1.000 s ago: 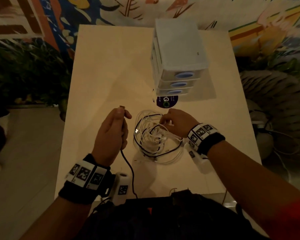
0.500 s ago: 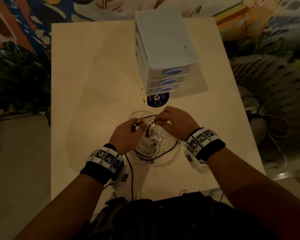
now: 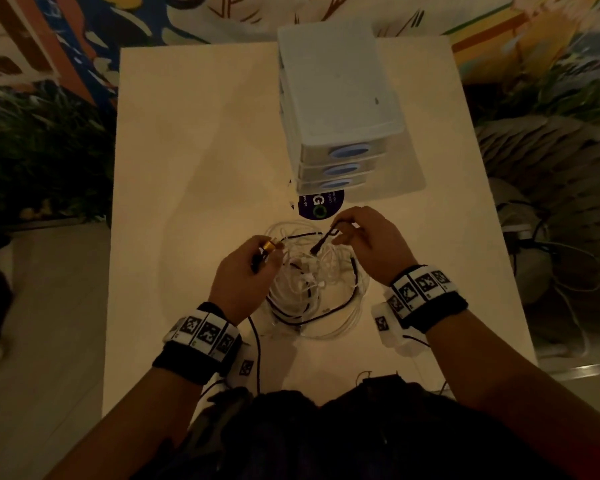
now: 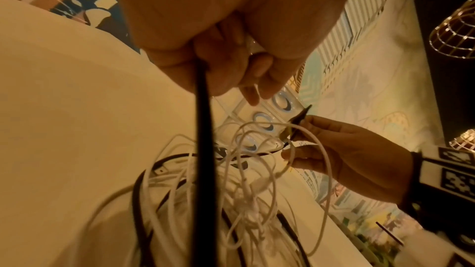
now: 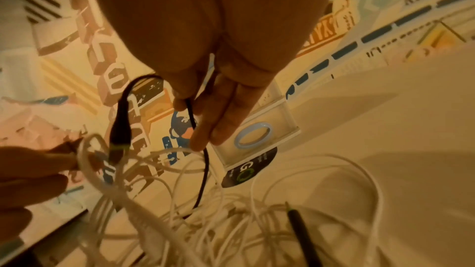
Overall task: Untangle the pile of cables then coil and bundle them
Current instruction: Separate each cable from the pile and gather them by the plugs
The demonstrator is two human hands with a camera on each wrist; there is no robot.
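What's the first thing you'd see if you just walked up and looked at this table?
A messy pile of cables, white ones and black ones looped together, lies at the near middle of the table. Two hands work above it: the left hand grips a black cable with a gold plug, and the right hand pinches another black cable end. Behind stands a white drawer box with three blue handles.
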